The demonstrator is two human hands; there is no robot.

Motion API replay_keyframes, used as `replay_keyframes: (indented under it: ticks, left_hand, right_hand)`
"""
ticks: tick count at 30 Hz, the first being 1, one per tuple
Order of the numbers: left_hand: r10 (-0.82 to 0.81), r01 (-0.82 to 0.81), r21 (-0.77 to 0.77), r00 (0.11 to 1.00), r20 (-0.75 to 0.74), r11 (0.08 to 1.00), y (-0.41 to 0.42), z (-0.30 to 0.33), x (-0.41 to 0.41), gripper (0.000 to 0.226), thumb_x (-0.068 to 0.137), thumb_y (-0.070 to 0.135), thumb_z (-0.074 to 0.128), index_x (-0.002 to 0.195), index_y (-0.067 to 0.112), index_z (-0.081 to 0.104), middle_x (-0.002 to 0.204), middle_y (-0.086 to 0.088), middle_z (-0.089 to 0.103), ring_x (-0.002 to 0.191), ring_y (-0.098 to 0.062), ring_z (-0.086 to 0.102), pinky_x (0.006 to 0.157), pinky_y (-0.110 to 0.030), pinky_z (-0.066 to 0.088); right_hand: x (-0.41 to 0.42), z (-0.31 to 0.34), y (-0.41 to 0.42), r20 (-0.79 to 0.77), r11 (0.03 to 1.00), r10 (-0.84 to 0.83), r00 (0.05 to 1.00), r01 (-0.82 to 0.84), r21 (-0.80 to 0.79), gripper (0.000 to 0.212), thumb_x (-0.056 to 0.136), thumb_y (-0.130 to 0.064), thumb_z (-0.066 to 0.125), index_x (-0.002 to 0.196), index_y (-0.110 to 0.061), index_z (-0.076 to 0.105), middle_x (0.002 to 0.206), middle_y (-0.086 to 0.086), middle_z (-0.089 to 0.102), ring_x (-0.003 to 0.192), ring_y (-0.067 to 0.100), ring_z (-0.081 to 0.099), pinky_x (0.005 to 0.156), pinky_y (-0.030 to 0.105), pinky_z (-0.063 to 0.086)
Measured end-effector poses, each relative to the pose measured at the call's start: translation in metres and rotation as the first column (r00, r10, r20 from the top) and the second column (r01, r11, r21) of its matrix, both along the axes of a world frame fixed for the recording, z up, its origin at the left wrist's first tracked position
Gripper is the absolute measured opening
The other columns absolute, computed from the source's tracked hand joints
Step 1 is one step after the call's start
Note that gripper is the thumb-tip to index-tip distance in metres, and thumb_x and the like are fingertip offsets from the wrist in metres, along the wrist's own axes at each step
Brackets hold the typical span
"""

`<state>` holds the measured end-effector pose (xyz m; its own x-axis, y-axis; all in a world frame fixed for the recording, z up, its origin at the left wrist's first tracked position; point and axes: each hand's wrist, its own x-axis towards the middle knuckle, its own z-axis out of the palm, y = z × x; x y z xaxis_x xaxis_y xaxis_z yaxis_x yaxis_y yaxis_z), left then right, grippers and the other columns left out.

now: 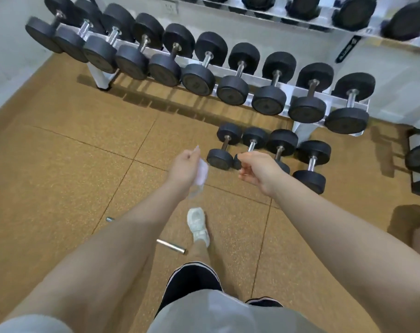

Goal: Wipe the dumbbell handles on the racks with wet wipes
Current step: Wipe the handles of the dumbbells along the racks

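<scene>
Four dumbbells point(269, 155) lie on the floor point(60, 152) before the rack point(333, 102).

Ten dumbbells point(199, 66) racked (lower rail), four floor dumbbells point(224, 146), one wipe point(202, 173)

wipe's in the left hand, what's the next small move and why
Probably step forward and bring the left hand with its wet wipe to a dumbbell handle on the rack. Both hands hang over the floor, short of the rack, and the right hand holds nothing.
</scene>
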<state>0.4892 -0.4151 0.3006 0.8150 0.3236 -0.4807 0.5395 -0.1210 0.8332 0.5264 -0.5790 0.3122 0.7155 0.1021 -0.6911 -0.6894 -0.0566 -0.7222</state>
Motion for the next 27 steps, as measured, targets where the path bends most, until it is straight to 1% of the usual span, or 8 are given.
replay_keyframes:
  ticks: [3, 6, 9, 11, 15, 21, 24, 27]
  left_hand:
    - [-0.043, 0.042, -0.054, 0.999, -0.020, 0.998, 0.012, -0.001, 0.075, 0.032, 0.096, 0.036, 0.040, 0.106, 0.008, 0.053, 0.071, -0.002, 0.048, 0.055, -0.014, 0.047, 0.074, -0.037, 0.051]
    - [-0.122, 0.121, -0.081, 0.992, -0.008, 0.989, 0.028, 0.009, 0.145, 0.024, 0.098, 0.029, 0.039, 0.095, 0.010, 0.053, 0.073, -0.001, 0.052, 0.054, -0.012, 0.046, 0.066, -0.030, 0.048]
    - [-0.220, 0.222, -0.049, 0.975, 0.041, 0.974, 0.043, 0.016, 0.202, 0.025, 0.097, 0.031, 0.038, 0.085, 0.019, 0.055, 0.083, -0.003, 0.057, 0.079, -0.018, 0.055, 0.082, -0.033, 0.045]
    - [-0.222, 0.224, -0.088, 0.975, 0.031, 0.971, 0.053, 0.017, 0.241, 0.023, 0.097, 0.033, 0.039, 0.091, 0.019, 0.057, 0.095, -0.008, 0.061, 0.097, -0.024, 0.058, 0.095, -0.038, 0.043]
    - [-0.252, 0.250, -0.179, 0.968, 0.011, 0.952, 0.066, 0.012, 0.304, 0.023, 0.096, 0.035, 0.040, 0.090, 0.020, 0.056, 0.108, -0.018, 0.062, 0.105, -0.030, 0.059, 0.097, -0.045, 0.045]
    - [-0.118, 0.115, -0.311, 0.993, 0.011, 0.943, 0.073, 0.004, 0.384, 0.031, 0.098, 0.032, 0.038, 0.104, 0.008, 0.056, 0.102, -0.012, 0.063, 0.094, -0.022, 0.060, 0.084, -0.036, 0.046]
    - [-0.017, 0.003, -0.309, 0.999, -0.042, 0.951, 0.078, -0.001, 0.422, 0.034, 0.094, 0.034, 0.042, 0.111, 0.008, 0.055, 0.113, -0.016, 0.062, 0.103, -0.027, 0.060, 0.088, -0.040, 0.050]
    - [0.015, -0.039, -0.282, 0.996, -0.087, 0.959, 0.085, -0.010, 0.458, 0.033, 0.087, 0.028, 0.044, 0.110, 0.008, 0.057, 0.114, -0.018, 0.061, 0.105, -0.030, 0.060, 0.092, -0.049, 0.050]
  right_hand:
    - [0.064, -0.006, 0.026, 0.081, 0.983, 0.163, 0.983, -0.155, -0.095, 0.029, 0.092, -0.023, 0.054, 0.119, -0.012, 0.053, 0.112, 0.007, 0.056, 0.100, 0.018, 0.055, 0.093, 0.033, 0.047]
    - [0.126, -0.004, 0.058, 0.108, 0.961, 0.273, 0.956, -0.265, -0.081, 0.038, 0.093, -0.020, 0.050, 0.130, -0.013, 0.045, 0.123, 0.006, 0.055, 0.109, 0.019, 0.053, 0.094, 0.032, 0.046]
    - [0.177, -0.007, 0.081, 0.112, 0.957, 0.286, 0.952, -0.279, -0.076, 0.043, 0.097, -0.029, 0.044, 0.138, -0.019, 0.039, 0.130, -0.002, 0.047, 0.117, 0.014, 0.043, 0.095, 0.029, 0.035]
    - [0.212, -0.017, 0.089, 0.036, 0.975, 0.218, 0.975, -0.219, 0.040, 0.039, 0.096, -0.035, 0.044, 0.131, -0.019, 0.048, 0.120, -0.003, 0.057, 0.110, 0.016, 0.053, 0.097, 0.032, 0.039]
    - [0.266, -0.021, 0.097, -0.120, 0.972, 0.113, 0.986, -0.085, 0.219, 0.018, 0.096, -0.020, 0.049, 0.092, -0.013, 0.064, 0.077, 0.002, 0.068, 0.067, 0.012, 0.064, 0.063, 0.025, 0.052]
    - [0.354, -0.018, 0.086, -0.213, 0.879, -0.105, 0.971, 0.191, 0.437, 0.027, 0.096, -0.017, 0.047, 0.117, -0.006, 0.058, 0.106, 0.011, 0.068, 0.095, 0.024, 0.066, 0.082, 0.038, 0.054]
    - [0.399, -0.014, 0.073, -0.237, 0.884, -0.107, 0.966, 0.201, 0.422, 0.027, 0.095, -0.016, 0.049, 0.116, -0.003, 0.059, 0.100, 0.010, 0.069, 0.084, 0.022, 0.068, 0.069, 0.033, 0.058]
    - [0.436, -0.019, 0.068, -0.239, 0.929, -0.143, 0.960, 0.213, 0.302, 0.029, 0.093, -0.003, 0.049, 0.122, 0.000, 0.053, 0.100, 0.013, 0.063, 0.088, 0.025, 0.062, 0.077, 0.036, 0.053]
